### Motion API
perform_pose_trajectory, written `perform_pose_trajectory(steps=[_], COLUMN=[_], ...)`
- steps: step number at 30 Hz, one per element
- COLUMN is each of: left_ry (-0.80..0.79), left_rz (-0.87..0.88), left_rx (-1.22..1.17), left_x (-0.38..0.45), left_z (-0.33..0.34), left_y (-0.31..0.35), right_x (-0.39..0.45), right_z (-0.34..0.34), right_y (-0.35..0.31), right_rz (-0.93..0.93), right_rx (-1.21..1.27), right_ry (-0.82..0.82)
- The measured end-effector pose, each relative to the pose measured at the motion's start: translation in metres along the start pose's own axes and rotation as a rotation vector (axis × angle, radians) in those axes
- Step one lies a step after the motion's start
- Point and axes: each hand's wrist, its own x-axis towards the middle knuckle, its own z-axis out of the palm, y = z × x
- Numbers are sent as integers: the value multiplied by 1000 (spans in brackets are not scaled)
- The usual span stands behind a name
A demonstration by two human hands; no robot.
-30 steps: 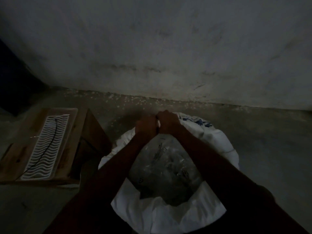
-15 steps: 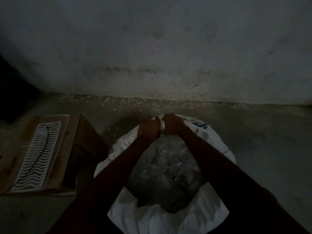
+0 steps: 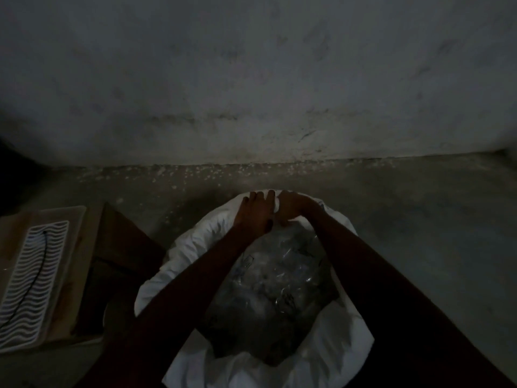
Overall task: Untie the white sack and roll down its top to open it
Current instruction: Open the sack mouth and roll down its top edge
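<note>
Fingers first: both sets are curling over the far rim of the white sack [image 3: 193,242], up around the middle of the frame, and they're clamping the rolled cloth between them, hands almost touching.

Going left to right. Over at the lower left edge of the frame a cardboard box [image 3: 84,275] is sitting on the concrete floor [image 3: 419,219], with a white wavy-patterned sheet [image 3: 30,281] lying on top of it and a thin dark cord running across that. It's close to the sack's left side, though I can't tell if they're touching.

Next, the left hand [image 3: 253,212] is gripping the rim with knuckles up, fingers draped over the outer edge and the thumb tucked on the inside. Right beside it the right hand [image 3: 291,205] is pinching a bunched bit of white cloth, fingers folded round it. It's dim, so exactly how each finger is lying is hard to make out.

The sack itself is filling the lower middle of the frame, mouth already wide open, and something clear and crinkly, looks like a plastic liner [image 3: 274,281], is showing inside. So I'd say the untying is done and the rolling-down step is what's happening, at the far side.

Next move, my guess: keep folding that far edge outward and down, then work round the sides so the cuff is sitting even, without snagging the plastic.
</note>
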Motion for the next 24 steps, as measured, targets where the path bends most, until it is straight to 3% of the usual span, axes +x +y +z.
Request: perform_pose_trajectory(steps=[2, 4, 6, 7, 10, 12, 15, 18, 21, 24], left_ry=[-15, -54, -153, -255, -469, -290, 16, 52, -98, -321], left_rz=[-61, -188, -297, -300, -184, -101, 146, 243, 147, 83], left_rx=[-75, -97, -237, -278, -225, -107, 59, -12, -72, -61], left_x=[10, 20, 33, 38, 47, 40, 27, 33, 44, 58], left_z=[-1, -9, -12, -13, -7, 2, 15, 26, 12, -8], left_y=[7, 11, 2, -2, -5, 4, 24, 28, 25, 22], right_x=[0, -7, -23, -36, -35, -20, 7, -24, -41, -60], right_z=[5, 31, 55, 60, 59, 46, 29, 5, 35, 73], right_y=[12, 20, 22, 22, 41, 55, 72, 70, 73, 62], right_rz=[-11, -24, 115, 184, 230, 142, 35, 69, -6, 237], right_rx=[95, 15, -159, -167, -7, 88, 148, 187, 51, 92], right_ry=[72, 353, 587, 615, 493, 333, 216, 109, 296, 594])
